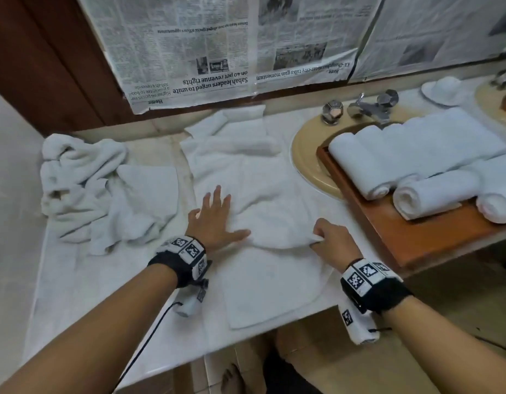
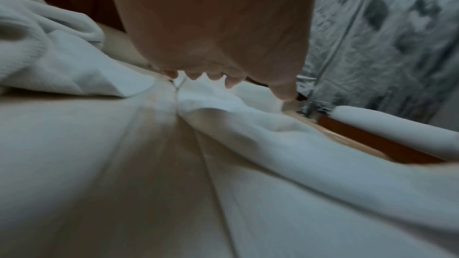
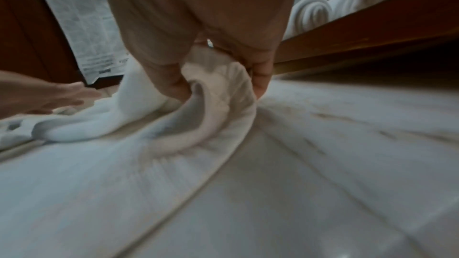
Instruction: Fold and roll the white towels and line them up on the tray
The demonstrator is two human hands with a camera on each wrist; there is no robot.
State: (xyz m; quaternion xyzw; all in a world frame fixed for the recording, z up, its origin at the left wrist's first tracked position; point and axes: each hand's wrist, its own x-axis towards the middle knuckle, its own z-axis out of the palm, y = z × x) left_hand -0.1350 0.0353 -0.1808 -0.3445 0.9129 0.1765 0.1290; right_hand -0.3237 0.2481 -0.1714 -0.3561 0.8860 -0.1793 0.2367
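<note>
- Nearest: a white towel (image 1: 263,251) spread lengthwise on the pale marble counter (image 1: 75,294), near end flat at the counter's front edge, far part rumpled and stretching back toward the wall.
- On the towel's left side, left hand (image 1: 214,220) flat, palm down, fingers straight and spread, thumb pointing right along a raised fold; seen from the left wrist as a palm (image 2: 218,26) over white cloth with fingertips just touching it.
- On the right side, right hand (image 1: 331,240) curled round a bunched fold of the same towel, thumb and fingers pinching the cloth; in the right wrist view, hand (image 3: 211,50) with the gathered fold lifted off the counter between thumb and fingers (image 3: 261,77).
- Hands apart, with a ridge of towel between them.
- Left of the spread towel, a crumpled heap of white towels (image 1: 98,189) lying loose on the counter.
- To the right, a brown wooden tray (image 1: 402,237) resting across the beige sink basin (image 1: 308,160), carrying several rolled white towels (image 1: 416,163) side by side, some lying crosswise at the near end.
- Behind the basin, chrome taps (image 1: 365,108).
- Farthest: newspaper sheets (image 1: 217,46) covering the wall above the counter.
</note>
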